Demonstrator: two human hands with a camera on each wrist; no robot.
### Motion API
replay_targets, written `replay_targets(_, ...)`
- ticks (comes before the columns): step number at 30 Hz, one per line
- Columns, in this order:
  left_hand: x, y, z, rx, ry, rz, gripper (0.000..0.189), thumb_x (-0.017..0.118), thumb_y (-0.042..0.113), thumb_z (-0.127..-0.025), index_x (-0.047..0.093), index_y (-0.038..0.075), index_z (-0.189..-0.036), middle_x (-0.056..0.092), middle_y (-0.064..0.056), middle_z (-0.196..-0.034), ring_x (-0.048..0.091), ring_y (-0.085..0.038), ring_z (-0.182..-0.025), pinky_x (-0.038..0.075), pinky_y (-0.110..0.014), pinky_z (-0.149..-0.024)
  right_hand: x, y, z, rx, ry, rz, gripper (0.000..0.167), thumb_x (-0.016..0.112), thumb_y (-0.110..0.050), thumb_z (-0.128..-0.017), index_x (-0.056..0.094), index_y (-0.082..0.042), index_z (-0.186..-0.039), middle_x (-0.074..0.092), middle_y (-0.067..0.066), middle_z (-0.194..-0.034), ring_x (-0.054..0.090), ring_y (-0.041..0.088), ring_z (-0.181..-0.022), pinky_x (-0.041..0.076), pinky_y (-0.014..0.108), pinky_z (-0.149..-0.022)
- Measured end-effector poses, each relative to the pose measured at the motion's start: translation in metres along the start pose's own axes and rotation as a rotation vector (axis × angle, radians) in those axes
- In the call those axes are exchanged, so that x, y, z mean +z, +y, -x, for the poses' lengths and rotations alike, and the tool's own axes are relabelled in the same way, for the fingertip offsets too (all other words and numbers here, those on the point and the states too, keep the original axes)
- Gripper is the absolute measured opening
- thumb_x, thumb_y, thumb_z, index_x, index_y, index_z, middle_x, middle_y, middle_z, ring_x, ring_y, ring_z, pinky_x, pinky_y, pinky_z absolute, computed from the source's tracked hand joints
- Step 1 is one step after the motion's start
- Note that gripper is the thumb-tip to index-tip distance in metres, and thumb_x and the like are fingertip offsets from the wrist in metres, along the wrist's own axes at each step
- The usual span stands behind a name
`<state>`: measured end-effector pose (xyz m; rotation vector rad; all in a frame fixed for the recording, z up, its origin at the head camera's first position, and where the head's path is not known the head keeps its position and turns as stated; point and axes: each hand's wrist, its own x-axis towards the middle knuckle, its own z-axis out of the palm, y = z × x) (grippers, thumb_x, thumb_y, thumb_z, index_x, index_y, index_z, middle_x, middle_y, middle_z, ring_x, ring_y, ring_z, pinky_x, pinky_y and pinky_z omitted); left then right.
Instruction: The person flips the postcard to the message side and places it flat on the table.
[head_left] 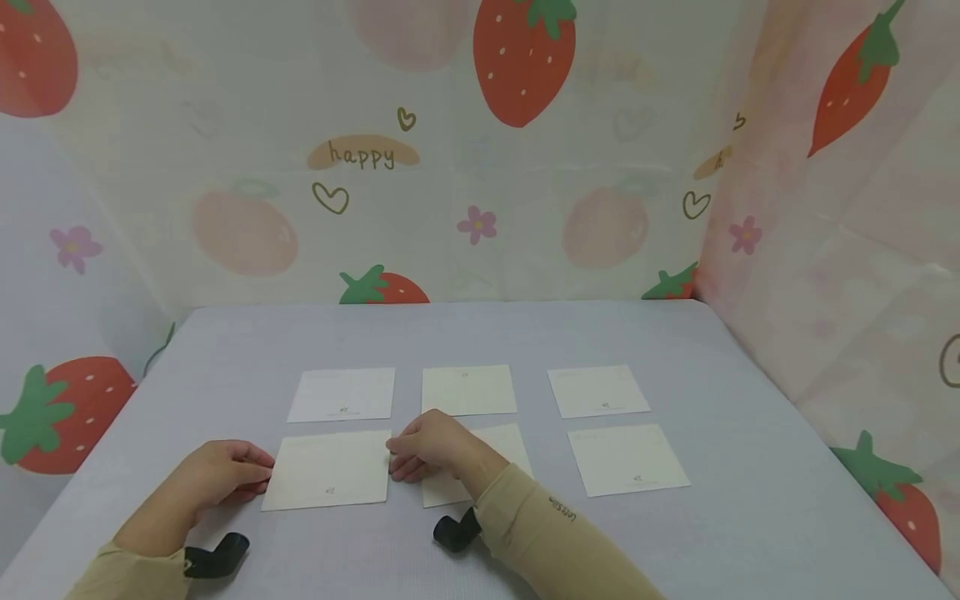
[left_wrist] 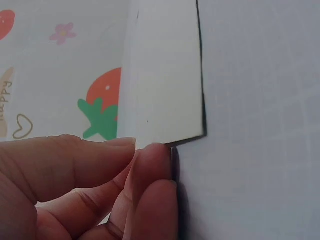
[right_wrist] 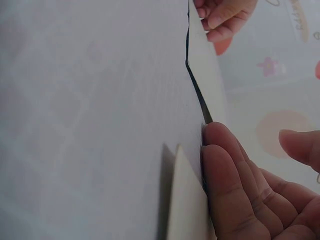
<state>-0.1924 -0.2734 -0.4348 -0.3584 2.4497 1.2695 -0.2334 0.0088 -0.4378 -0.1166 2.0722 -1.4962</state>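
Observation:
A pale cream card (head_left: 326, 471) with a small print near its lower edge lies on the table at the front left, between the two hands. My left hand (head_left: 225, 471) has its fingertips right at the card's left edge; in the left wrist view the thumb (left_wrist: 100, 150) and index finger are close together at that edge. At the right edge sits my right hand (head_left: 435, 450), its fingers (right_wrist: 220, 165) against the border and its thumb apart. The right hand and forearm partly cover the front middle card (head_left: 506, 442).
A back row holds a left card (head_left: 341, 393), a middle card (head_left: 468, 392) and a right card (head_left: 598, 392). The front right card (head_left: 628, 460) lies slightly turned. A strawberry-print cloth (head_left: 525, 192) stands behind the white table (head_left: 750, 517).

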Motion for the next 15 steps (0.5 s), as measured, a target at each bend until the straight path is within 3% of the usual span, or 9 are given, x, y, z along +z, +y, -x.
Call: replay_targets(15, -0.0080, -0.0015, -0.0021, 0.019, 0.002, -0.076, 0.022, 0.057, 0.013, -0.087, 0.060, -0.004, -0.100, 0.064, -0.003, -0.081, 0.059, -0.013, -0.072, 0.051, -0.029, -0.063, -0.0072, -0.0004, 0.0044, -0.041, -0.041, 0.025, 0.020, 0.061, -0.018, -0.087, 0.065, 0.002, -0.091, 0.068, 0.012, -0.075, 0.067, 0.022, -0.066, 0.055, 0.031, -0.062)
